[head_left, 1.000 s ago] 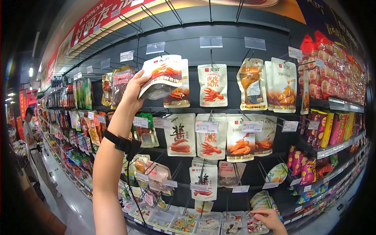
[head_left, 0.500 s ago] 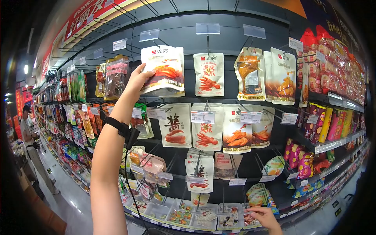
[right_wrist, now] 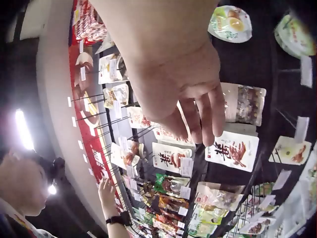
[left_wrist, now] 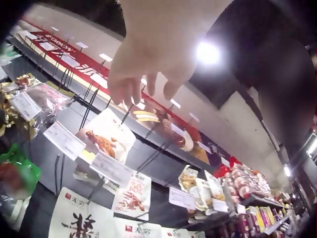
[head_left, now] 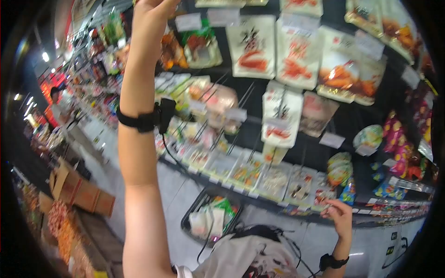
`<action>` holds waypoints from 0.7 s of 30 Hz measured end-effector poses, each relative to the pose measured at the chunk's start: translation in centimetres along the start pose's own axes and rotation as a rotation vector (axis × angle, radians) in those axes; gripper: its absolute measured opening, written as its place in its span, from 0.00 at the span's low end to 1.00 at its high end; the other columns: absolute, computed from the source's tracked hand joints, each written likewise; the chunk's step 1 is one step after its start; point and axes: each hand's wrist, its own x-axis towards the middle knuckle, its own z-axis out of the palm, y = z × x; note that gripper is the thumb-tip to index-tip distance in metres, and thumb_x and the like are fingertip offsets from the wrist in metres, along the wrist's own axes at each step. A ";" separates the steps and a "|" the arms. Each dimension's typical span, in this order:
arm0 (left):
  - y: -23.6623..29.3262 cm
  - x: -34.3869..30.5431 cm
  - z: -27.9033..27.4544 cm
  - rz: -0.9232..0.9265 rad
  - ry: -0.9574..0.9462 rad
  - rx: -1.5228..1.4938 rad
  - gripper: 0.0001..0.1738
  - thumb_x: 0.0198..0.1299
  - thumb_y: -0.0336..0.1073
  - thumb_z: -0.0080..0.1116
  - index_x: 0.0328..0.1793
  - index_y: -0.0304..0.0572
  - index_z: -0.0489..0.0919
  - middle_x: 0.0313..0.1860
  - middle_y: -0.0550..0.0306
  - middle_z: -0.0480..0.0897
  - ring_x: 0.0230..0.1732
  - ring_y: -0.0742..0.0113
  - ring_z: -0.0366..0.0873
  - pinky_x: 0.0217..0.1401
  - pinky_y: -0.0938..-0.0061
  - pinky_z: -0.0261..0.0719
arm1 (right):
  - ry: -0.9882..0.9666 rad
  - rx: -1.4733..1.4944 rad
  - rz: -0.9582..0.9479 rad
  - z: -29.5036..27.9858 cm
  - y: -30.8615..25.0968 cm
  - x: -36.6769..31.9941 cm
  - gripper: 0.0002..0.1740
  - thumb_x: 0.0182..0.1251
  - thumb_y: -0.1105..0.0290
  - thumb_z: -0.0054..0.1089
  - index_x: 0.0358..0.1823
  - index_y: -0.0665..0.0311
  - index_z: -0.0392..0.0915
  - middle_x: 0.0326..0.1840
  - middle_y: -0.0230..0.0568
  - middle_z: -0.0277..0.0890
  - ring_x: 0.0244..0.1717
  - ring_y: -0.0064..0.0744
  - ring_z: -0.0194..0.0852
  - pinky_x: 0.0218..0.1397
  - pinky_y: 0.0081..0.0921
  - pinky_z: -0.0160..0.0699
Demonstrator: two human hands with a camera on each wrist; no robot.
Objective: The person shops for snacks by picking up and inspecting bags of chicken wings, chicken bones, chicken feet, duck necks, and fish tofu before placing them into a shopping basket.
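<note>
My left hand (head_left: 155, 5) is cut off by the top edge of the head view. In the left wrist view the left hand (left_wrist: 151, 62) has relaxed fingers and holds nothing, and a white food pouch (left_wrist: 106, 139) hangs just below its fingertips. My right hand (head_left: 339, 217) hangs low at the right in the head view, near the front of the bottom trays, with its fingers loosely bent. The right wrist view shows the right hand (right_wrist: 183, 94) empty, in front of the hanging pouches. A white pouch with black characters (head_left: 252, 46) hangs at the upper middle.
Metal hooks with price tags (head_left: 332, 140) stick out from the dark rack. Clear trays (head_left: 248, 173) line its bottom shelf. A dark basket (head_left: 187, 228) with packets stands on the floor. Cardboard boxes (head_left: 81, 192) and another person (head_left: 69, 120) are at the left.
The head view has tilted down, bringing the basket and the wearer's shirt into sight. My left hand has let go of the pouch it held at the upper hook.
</note>
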 end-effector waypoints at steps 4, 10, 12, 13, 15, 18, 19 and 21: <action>3.4 -18.4 -2.3 -0.144 0.030 0.067 0.18 0.71 0.39 0.57 0.55 0.30 0.81 0.48 0.48 0.85 0.54 0.58 0.84 0.61 0.61 0.79 | -0.071 0.064 0.093 1.7 4.7 0.5 0.16 0.74 0.73 0.58 0.58 0.71 0.80 0.53 0.49 0.85 0.40 0.33 0.87 0.42 0.27 0.88; 2.6 -49.5 -7.9 -1.164 -0.011 0.083 0.15 0.70 0.33 0.59 0.59 0.34 0.82 0.42 0.52 0.87 0.46 0.65 0.85 0.56 0.68 0.80 | -0.355 -0.006 0.369 5.3 12.4 3.2 0.16 0.75 0.70 0.60 0.60 0.68 0.81 0.52 0.41 0.86 0.41 0.30 0.85 0.43 0.26 0.85; 2.9 -60.2 -11.6 -1.389 -0.041 0.140 0.15 0.71 0.36 0.59 0.58 0.37 0.82 0.41 0.53 0.88 0.43 0.66 0.86 0.51 0.71 0.80 | -0.434 -0.029 0.393 7.1 14.9 4.2 0.17 0.75 0.68 0.60 0.60 0.67 0.81 0.52 0.40 0.86 0.41 0.29 0.85 0.43 0.27 0.85; 4.1 -62.6 -12.3 -1.509 0.024 0.134 0.15 0.71 0.37 0.59 0.58 0.38 0.82 0.41 0.54 0.88 0.42 0.66 0.86 0.49 0.72 0.80 | -0.470 -0.038 0.410 8.0 15.9 4.3 0.17 0.75 0.67 0.60 0.60 0.66 0.81 0.52 0.40 0.86 0.41 0.29 0.85 0.43 0.27 0.85; 6.4 -66.3 -13.7 -1.736 0.165 0.116 0.16 0.71 0.40 0.58 0.58 0.39 0.82 0.40 0.54 0.88 0.40 0.66 0.87 0.46 0.73 0.79 | -0.516 -0.029 0.469 10.7 16.9 4.6 0.16 0.76 0.66 0.59 0.59 0.66 0.81 0.51 0.39 0.86 0.41 0.28 0.85 0.43 0.27 0.85; 6.7 -73.2 -16.2 -1.934 0.245 0.181 0.15 0.71 0.42 0.55 0.57 0.44 0.81 0.40 0.55 0.89 0.39 0.66 0.87 0.43 0.74 0.76 | -0.540 -0.023 0.503 14.8 19.4 4.7 0.17 0.76 0.66 0.60 0.60 0.65 0.81 0.52 0.39 0.85 0.42 0.28 0.85 0.43 0.27 0.85; 6.4 -75.3 -16.7 -2.006 0.276 0.187 0.14 0.71 0.41 0.55 0.56 0.45 0.81 0.41 0.55 0.89 0.40 0.66 0.87 0.43 0.73 0.76 | -0.567 -0.015 0.525 15.9 19.5 4.5 0.17 0.75 0.65 0.60 0.60 0.65 0.81 0.52 0.39 0.85 0.41 0.28 0.85 0.43 0.27 0.85; 5.2 -81.0 -17.4 -2.048 0.335 0.182 0.13 0.69 0.38 0.52 0.55 0.45 0.81 0.38 0.53 0.89 0.35 0.65 0.87 0.35 0.72 0.75 | -0.623 0.007 0.579 18.4 20.0 4.1 0.17 0.75 0.65 0.60 0.60 0.65 0.81 0.52 0.39 0.86 0.41 0.28 0.85 0.42 0.27 0.85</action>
